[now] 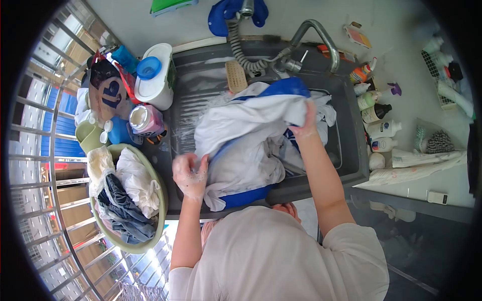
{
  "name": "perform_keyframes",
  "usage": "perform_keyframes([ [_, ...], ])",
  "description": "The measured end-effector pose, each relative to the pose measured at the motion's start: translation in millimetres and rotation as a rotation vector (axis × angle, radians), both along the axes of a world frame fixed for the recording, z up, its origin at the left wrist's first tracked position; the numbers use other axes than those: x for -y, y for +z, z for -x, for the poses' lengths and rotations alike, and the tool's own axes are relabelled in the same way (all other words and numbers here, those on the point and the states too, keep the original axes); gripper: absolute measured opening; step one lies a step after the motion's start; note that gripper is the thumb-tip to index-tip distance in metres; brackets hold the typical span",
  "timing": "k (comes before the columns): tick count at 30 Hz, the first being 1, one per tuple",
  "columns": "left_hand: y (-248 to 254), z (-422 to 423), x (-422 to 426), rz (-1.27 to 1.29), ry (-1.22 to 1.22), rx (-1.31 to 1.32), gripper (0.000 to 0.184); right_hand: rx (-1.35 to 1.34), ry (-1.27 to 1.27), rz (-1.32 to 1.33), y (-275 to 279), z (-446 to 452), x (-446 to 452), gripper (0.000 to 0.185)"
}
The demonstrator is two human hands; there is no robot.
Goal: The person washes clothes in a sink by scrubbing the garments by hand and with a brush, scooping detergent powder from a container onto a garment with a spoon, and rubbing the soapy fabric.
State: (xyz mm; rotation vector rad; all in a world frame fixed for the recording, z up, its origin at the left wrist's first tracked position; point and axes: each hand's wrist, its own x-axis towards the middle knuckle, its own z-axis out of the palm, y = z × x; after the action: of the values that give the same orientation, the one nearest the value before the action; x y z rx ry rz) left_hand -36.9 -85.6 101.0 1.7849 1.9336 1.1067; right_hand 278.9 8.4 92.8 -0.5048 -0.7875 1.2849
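Note:
A wet white garment with blue panels (241,118) is bunched over the ribbed washboard and basin of a dark grey sink (188,108). My right hand (305,120) is closed on its upper right part, by a blue section, and holds that part raised. Suds coat my left hand (191,176), which is beside the garment's left edge, its thumb apart from the loosely curled fingers and nothing visible between them. Folds of the cloth hang toward the sink's front edge, where a blue part (246,197) shows. More wet cloth (325,113) lies in the basin at right.
A scrubbing brush (235,77) rests behind the garment, near the curved faucet (321,37) and coiled hose (238,47). Left stand a white tub (156,83), a pink-labelled jar (145,120) and a green basin (159,220) of clothes. Several bottles (379,113) line the right side.

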Motion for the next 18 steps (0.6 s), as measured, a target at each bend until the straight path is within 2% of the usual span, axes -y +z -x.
perform_keyframes([
  [1, 9.0, -9.3, -5.8, -0.194, -0.007, -0.071, 0.06, 0.12, -0.142, -0.424, -2.7, -7.0, 10.4, 0.053],
  [2, 14.5, -19.2, -13.8, -0.194, -0.017, -0.063, 0.06, 0.129, -0.152, -0.423, 9.3, -10.6, 15.3, 0.053],
  [4, 20.5, -37.8, -31.1, -0.164, -0.223, 0.045, 0.103, -0.186, 0.087, -0.049, 33.3, -20.6, 23.3, 0.06],
  [5, 16.9, -44.5, -37.0, -0.165, -0.231, 0.052, 0.103, -0.179, 0.078, -0.05, 28.1, -26.7, 25.2, 0.06],
  [7, 0.7, -56.5, -45.2, 0.206, -0.352, 0.004, 0.118, -0.55, 0.165, 0.172, 12.7, -35.6, 27.4, 0.061],
  [8, -6.3, -58.2, -49.0, 0.292, -0.41, -0.019, 0.114, -0.613, 0.197, 0.184, 9.1, -39.5, 30.8, 0.054],
  [9, -13.0, -58.5, -52.1, 0.292, -0.418, -0.022, 0.114, -0.616, 0.188, 0.18, 5.0, -43.0, 36.5, 0.054],
  [11, -16.5, -60.8, -55.6, 0.559, -0.561, -0.258, 0.106, -0.3, -0.125, 0.22, 1.6, -46.8, 50.9, 0.042],
  [12, -18.7, -61.7, -54.4, 0.559, -0.57, -0.263, 0.106, -0.304, -0.135, 0.22, 2.3, -53.0, 53.0, 0.042],
  [14, -22.7, -60.8, -47.5, 0.477, -0.548, -0.458, 0.094, -0.577, 0.007, 0.379, 5.3, -72.2, 53.5, 0.036],
  [15, -23.9, -59.5, -45.3, 0.478, -0.552, -0.462, 0.094, -0.581, 0.004, 0.379, -0.2, -83.1, 53.7, 0.036],
  [18, -26.3, -51.3, -39.1, 0.351, -0.528, -0.511, 0.084, -0.534, -0.373, 0.643, -64.1, -122.4, 47.3, 0.029],
])
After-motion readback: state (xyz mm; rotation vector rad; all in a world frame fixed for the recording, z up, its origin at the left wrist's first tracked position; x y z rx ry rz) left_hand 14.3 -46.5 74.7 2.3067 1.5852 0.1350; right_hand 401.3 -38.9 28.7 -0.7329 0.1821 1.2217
